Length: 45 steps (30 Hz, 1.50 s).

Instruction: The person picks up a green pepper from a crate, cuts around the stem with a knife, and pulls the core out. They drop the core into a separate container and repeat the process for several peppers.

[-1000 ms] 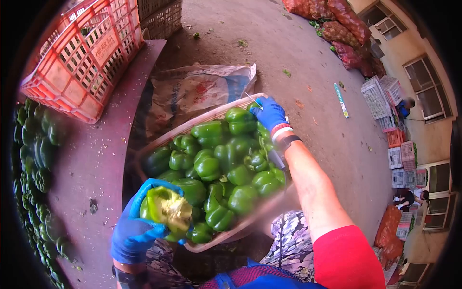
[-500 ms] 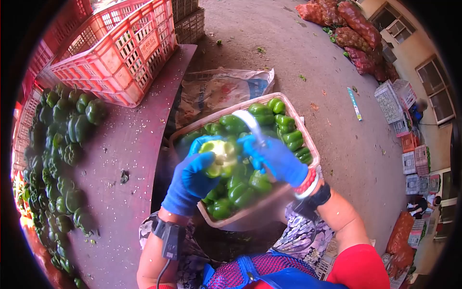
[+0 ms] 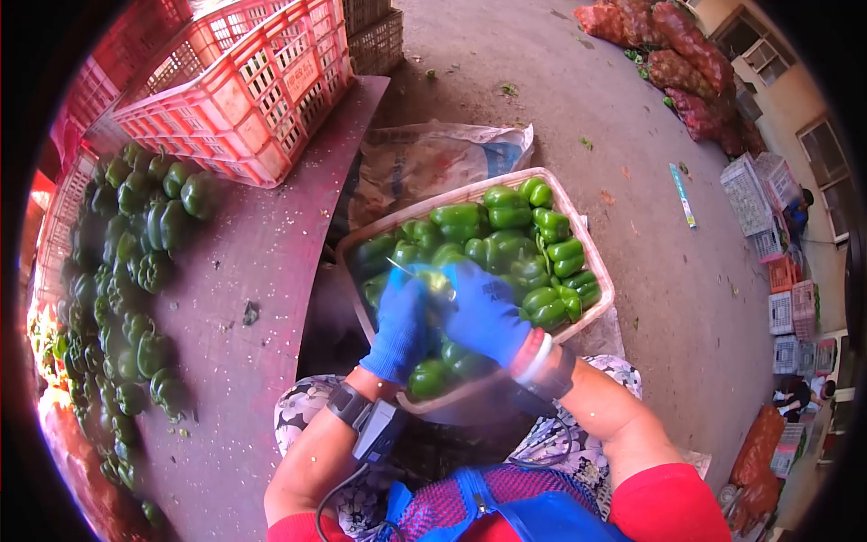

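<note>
Both my hands wear blue gloves and meet over a shallow pink crate (image 3: 591, 298) filled with green bell peppers (image 3: 459, 219). My left hand (image 3: 400, 321) is closed around a green bell pepper (image 3: 439, 284), with its pale cut side partly showing between the hands. My right hand (image 3: 486, 312) is closed on a knife, pressed close against that pepper. Only a thin edge of the knife blade (image 3: 397, 265) shows by the left fingers; its handle is hidden in the right glove. Motion blurs the fingertips and the pepper.
On my left, a board (image 3: 244, 289) carries a heap of green bell peppers (image 3: 135, 262) and a large red plastic crate (image 3: 262, 99). An empty sack (image 3: 433, 167) lies beyond my crate. Filled net sacks (image 3: 691, 68), stacked crates (image 3: 750, 194) and a person (image 3: 799, 217) are at right.
My right hand has moved left and in against the pepper, bringing the knife down from its raised position. My left hand has turned, and the pepper's cut face shows less. The view has shifted slightly.
</note>
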Motion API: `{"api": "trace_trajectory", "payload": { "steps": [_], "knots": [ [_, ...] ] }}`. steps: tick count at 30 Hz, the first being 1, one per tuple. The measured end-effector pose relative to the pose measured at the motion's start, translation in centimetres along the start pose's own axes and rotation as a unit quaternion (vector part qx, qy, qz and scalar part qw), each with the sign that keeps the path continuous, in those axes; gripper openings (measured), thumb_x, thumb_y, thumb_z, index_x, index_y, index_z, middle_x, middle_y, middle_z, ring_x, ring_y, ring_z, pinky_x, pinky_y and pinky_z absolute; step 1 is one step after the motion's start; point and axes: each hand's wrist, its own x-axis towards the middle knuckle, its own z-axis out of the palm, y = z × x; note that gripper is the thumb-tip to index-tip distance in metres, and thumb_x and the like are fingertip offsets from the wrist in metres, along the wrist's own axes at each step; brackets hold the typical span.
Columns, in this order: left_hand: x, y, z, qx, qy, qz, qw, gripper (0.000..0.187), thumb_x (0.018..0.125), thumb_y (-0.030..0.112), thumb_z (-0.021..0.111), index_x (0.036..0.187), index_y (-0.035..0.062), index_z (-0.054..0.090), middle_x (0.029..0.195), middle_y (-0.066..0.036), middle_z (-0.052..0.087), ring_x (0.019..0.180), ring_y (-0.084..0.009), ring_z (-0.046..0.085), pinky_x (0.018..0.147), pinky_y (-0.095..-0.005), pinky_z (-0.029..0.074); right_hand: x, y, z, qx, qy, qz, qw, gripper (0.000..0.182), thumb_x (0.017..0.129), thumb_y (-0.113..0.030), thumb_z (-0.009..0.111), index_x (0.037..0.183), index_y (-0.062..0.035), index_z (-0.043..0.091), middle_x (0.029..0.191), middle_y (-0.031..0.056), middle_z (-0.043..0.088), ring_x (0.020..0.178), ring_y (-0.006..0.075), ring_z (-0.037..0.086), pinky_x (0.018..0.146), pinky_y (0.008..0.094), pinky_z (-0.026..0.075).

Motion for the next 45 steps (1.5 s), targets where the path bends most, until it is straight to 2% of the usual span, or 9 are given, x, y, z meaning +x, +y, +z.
{"api": "trace_trajectory", "payload": {
  "steps": [5, 7, 10, 14, 19, 20, 29, 36, 45],
  "knots": [
    [0.2, -1.1, 0.7, 0.141, -0.024, 0.092, 0.985, 0.018, 0.089, 0.006, 0.061, 0.107, 0.0016, 0.058, 0.098, -0.011, 0.058, 0.088, -0.0238, 0.064, 0.075, -0.0358, 0.056, 2.0, 2.0, 0.3, -0.112, 0.112, 0.049, 0.986, 0.036, 0.084, -0.030, 0.074, 0.103, -0.0034, 0.058, 0.093, 0.0209, 0.064, 0.081, 0.0401, 0.065, 0.070, 0.0504, 0.052],
    [-0.2, -0.5, 1.8, -0.244, 0.023, -0.129, 0.961, 0.033, 0.083, 0.001, 0.074, 0.109, -0.0005, 0.054, 0.104, -0.014, 0.056, 0.089, -0.0272, 0.064, 0.080, -0.0392, 0.060, 4.3, 5.8, 0.7, -0.081, 0.165, 0.115, 0.976, 0.033, 0.086, -0.031, 0.076, 0.098, -0.0042, 0.060, 0.081, 0.0158, 0.064, 0.071, 0.0334, 0.064, 0.064, 0.0457, 0.051],
    [0.0, -0.7, 1.6, 0.286, -0.038, 0.175, 0.941, 0.045, 0.076, 0.001, 0.082, 0.111, 0.0022, 0.056, 0.108, -0.013, 0.055, 0.089, -0.0244, 0.061, 0.079, -0.0388, 0.058, 4.9, 7.1, -4.0, 0.450, 0.095, 0.275, 0.844, 0.033, 0.090, -0.039, 0.075, 0.090, -0.0070, 0.067, 0.064, 0.0000, 0.059, 0.057, 0.0115, 0.055, 0.054, 0.0269, 0.045],
    [2.0, -1.4, 1.4, 0.422, -0.131, 0.265, 0.857, 0.066, 0.080, 0.013, 0.085, 0.136, 0.0098, 0.051, 0.133, -0.015, 0.050, 0.112, -0.0311, 0.058, 0.092, -0.0472, 0.054, 3.2, 8.1, -10.5, 0.514, 0.140, 0.261, 0.805, 0.030, 0.094, -0.040, 0.071, 0.093, -0.0108, 0.065, 0.070, -0.0029, 0.058, 0.053, 0.0069, 0.051, 0.050, 0.0232, 0.043],
    [3.4, -1.9, 4.1, 0.164, -0.173, -0.037, 0.971, 0.066, 0.099, 0.033, 0.063, 0.154, 0.0154, 0.030, 0.154, -0.014, 0.032, 0.130, -0.0397, 0.047, 0.101, -0.0519, 0.049, 0.6, 10.2, -12.1, 0.505, 0.103, 0.268, 0.814, 0.026, 0.096, -0.036, 0.069, 0.100, -0.0104, 0.066, 0.072, -0.0015, 0.060, 0.055, 0.0069, 0.052, 0.049, 0.0221, 0.042],
    [2.6, 1.1, 5.9, -0.044, -0.124, -0.172, 0.976, 0.064, 0.098, 0.025, 0.064, 0.154, 0.0151, 0.032, 0.152, -0.014, 0.036, 0.131, -0.0364, 0.048, 0.101, -0.0485, 0.049, -0.1, 10.1, -11.8, 0.523, 0.073, 0.248, 0.812, 0.024, 0.097, -0.033, 0.069, 0.103, -0.0106, 0.066, 0.074, -0.0009, 0.062, 0.055, 0.0069, 0.052, 0.050, 0.0218, 0.041],
    [2.1, 2.7, 7.2, 0.223, -0.222, -0.023, 0.949, 0.032, 0.097, 0.016, 0.067, 0.126, 0.0035, 0.059, 0.100, -0.004, 0.066, 0.082, -0.0106, 0.065, 0.073, -0.0249, 0.056, -1.1, 7.0, -11.5, 0.372, -0.182, 0.273, 0.868, 0.057, 0.099, -0.062, 0.050, 0.103, -0.0081, 0.066, 0.077, 0.0010, 0.062, 0.060, 0.0107, 0.056, 0.056, 0.0264, 0.046],
    [2.7, 3.5, 5.9, 0.029, -0.177, -0.201, 0.963, 0.027, 0.101, 0.029, 0.061, 0.113, 0.0055, 0.059, 0.083, -0.005, 0.064, 0.060, -0.0141, 0.062, 0.053, -0.0283, 0.052, -1.1, 7.4, -9.5, 0.532, -0.098, 0.160, 0.825, 0.044, 0.098, -0.043, 0.066, 0.121, -0.0057, 0.065, 0.085, 0.0012, 0.064, 0.067, 0.0084, 0.057, 0.059, 0.0238, 0.048],
    [1.5, 1.8, 2.8, 0.127, -0.098, -0.100, 0.982, 0.043, 0.106, 0.053, 0.038, 0.104, 0.0136, 0.055, 0.065, 0.001, 0.054, 0.048, -0.0068, 0.049, 0.041, -0.0230, 0.038, 0.7, 2.2, -2.6, 0.496, 0.065, 0.212, 0.840, 0.023, 0.093, -0.025, 0.072, 0.095, -0.0029, 0.067, 0.073, 0.0041, 0.064, 0.063, 0.0089, 0.056, 0.054, 0.0287, 0.046]
  ]
}}
